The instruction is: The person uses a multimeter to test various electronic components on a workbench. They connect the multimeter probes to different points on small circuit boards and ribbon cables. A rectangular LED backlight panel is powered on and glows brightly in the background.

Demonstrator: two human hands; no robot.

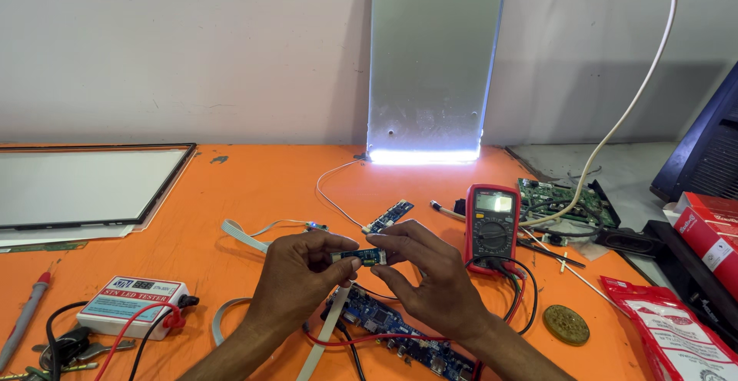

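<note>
Orange counter (pixel 254 189); red multimeter (pixel 492 228) as landmark: white tester box (pixel 132 306) far left of it, blue circuit board (pixel 400 332) below-left, green board (pixel 565 200) right, brass disc (pixel 566 324) below-right.

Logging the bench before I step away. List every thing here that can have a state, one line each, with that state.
small green circuit board: held above the table, pinched at both ends
left hand: gripping the board's left end
right hand: gripping its right end
red multimeter: lying flat, display blank as far as can be seen
light panel: leaning on the wall, lower edge lit
white tester box: leads plugged in
</note>
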